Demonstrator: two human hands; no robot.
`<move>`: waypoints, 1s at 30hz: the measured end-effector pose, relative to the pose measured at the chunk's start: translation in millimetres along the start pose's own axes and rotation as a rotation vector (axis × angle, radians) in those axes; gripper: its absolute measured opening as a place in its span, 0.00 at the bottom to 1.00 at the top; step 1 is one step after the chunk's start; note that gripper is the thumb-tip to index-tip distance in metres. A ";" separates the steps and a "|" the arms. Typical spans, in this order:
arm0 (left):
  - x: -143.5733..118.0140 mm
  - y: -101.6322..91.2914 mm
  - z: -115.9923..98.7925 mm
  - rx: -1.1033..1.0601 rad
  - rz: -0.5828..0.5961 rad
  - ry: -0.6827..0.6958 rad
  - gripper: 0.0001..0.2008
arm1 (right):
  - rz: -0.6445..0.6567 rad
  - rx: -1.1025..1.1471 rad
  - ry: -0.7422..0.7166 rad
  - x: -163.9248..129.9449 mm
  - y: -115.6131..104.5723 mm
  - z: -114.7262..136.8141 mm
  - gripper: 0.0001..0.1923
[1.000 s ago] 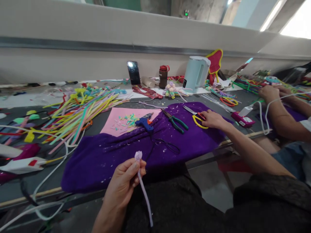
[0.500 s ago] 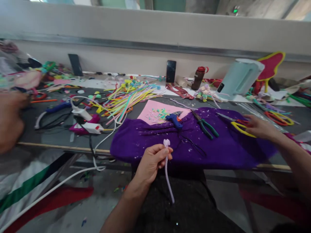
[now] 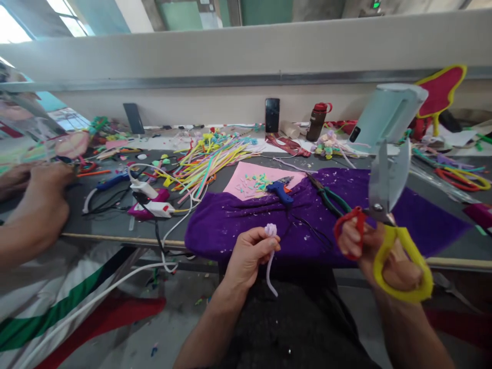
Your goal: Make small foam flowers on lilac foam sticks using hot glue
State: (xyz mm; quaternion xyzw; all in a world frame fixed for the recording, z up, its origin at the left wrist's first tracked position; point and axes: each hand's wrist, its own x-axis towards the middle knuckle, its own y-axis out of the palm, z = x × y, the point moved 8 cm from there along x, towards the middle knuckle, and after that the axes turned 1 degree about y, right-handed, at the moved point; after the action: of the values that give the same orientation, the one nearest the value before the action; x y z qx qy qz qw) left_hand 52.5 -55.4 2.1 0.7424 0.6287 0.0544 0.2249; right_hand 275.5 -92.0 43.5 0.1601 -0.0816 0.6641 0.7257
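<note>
Left hand (image 3: pixel 249 253) pinches a lilac pipe cleaner (image 3: pixel 270 251) over the purple cloth (image 3: pixel 423 215) on the table (image 3: pixel 96 225), right hand (image 3: pixel 378 256) grips open scissors (image 3: pixel 386 205); no readable writing anywhere.

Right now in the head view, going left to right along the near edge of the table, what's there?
Co-worker's hand → white glue gun → left hand pinching the lilac pipe cleaner → right hand holding the scissors, blades up and open.
</note>
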 end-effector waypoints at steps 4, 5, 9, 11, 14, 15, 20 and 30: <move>-1.9 -5.7 -2.1 0.015 -0.018 0.027 0.07 | 0.060 0.231 -0.008 -9.3 38.7 0.6 0.43; -2.0 -6.5 -1.6 0.013 -0.019 0.027 0.08 | 0.054 0.221 0.006 -12.4 41.5 -0.6 0.39; -1.3 -5.8 3.0 0.000 0.002 0.014 0.08 | 0.001 -0.026 0.052 -29.6 37.0 -6.3 0.31; -0.9 -4.1 5.5 0.003 0.022 0.009 0.09 | 0.050 -0.203 0.079 -38.2 38.9 -10.5 0.34; -1.1 -3.6 9.0 0.011 0.029 -0.009 0.09 | 0.206 -0.403 0.123 -48.0 51.4 -20.7 0.39; -1.4 -3.8 9.7 0.013 0.026 -0.014 0.09 | 0.242 -0.444 0.133 -50.2 55.4 -23.9 0.41; -3.9 -1.1 11.4 0.000 0.041 -0.024 0.09 | 0.252 -0.537 0.170 -53.0 66.6 -30.6 0.39; -6.2 2.5 18.2 -0.004 0.061 0.094 0.13 | 0.189 -0.734 0.031 -50.0 83.5 -27.8 0.37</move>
State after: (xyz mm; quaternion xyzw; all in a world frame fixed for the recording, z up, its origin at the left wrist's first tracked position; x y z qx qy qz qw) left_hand 60.1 -66.4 -11.9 0.7576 0.6153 0.0973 0.1950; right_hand 185.1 -123.8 11.2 -0.1291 -0.3175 0.6569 0.6716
